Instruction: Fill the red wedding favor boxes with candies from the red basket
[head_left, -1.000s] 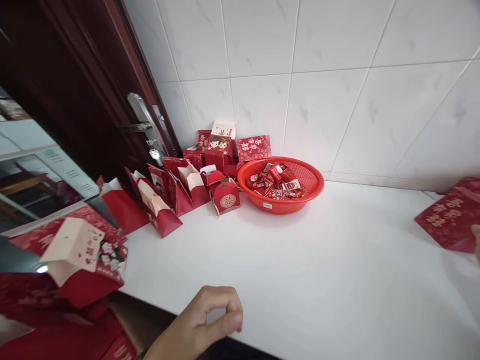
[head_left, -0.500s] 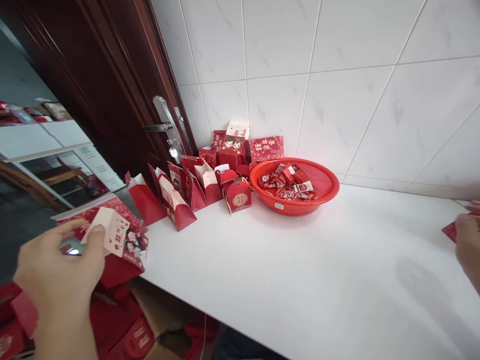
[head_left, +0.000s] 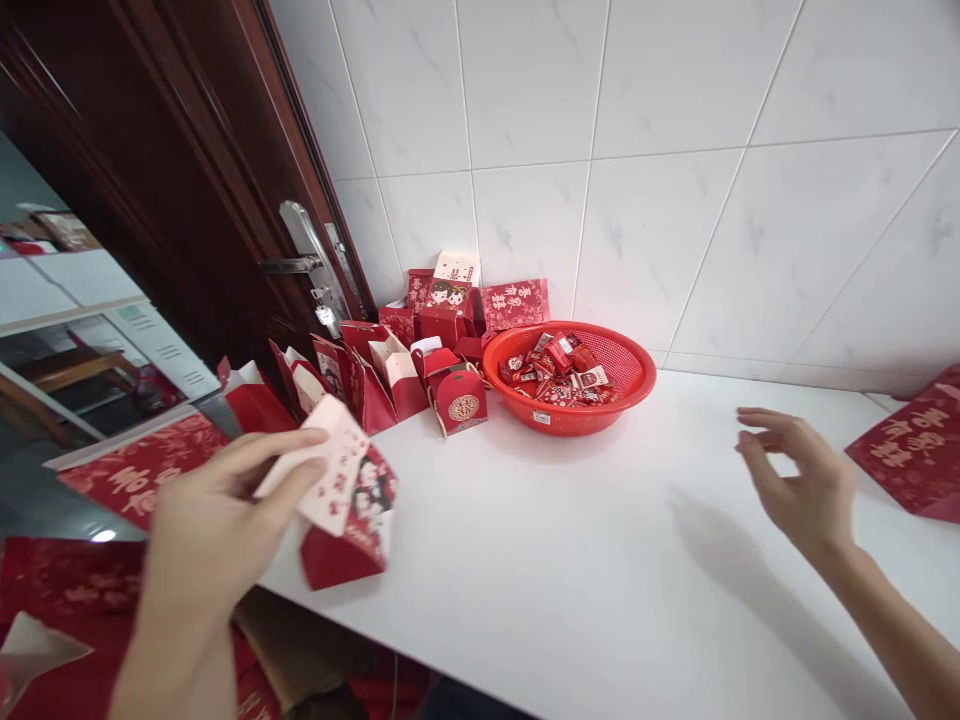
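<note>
Held between the thumb and fingers of my left hand [head_left: 217, 520] is a red paper gift box [head_left: 347, 557] with a cream flap and a cartoon couple on its side. It is over the table's left front edge; I cannot tell whether its base touches the table. Above the right part of the table, my right hand [head_left: 802, 480] is open, with curved fingers, a small gap at the thumb and nothing held. Nearest to it is a red printed paper bag [head_left: 919, 450] at the right edge. A red plastic basket [head_left: 641, 395] holds several wrapped sweets [head_left: 562, 370] by the wall.
Several open red boxes [head_left: 397, 375] stand in a row at the back left. A closed round-top box [head_left: 463, 400] is beside the basket. More red packaging [head_left: 71, 585] is below the table at lower left. A dark wooden door [head_left: 187, 180] borders the left side.
My left hand has brought the gift box rightward, towards the table. My right hand has come left, away from the red bag at the right edge. The view has shifted a little right.
</note>
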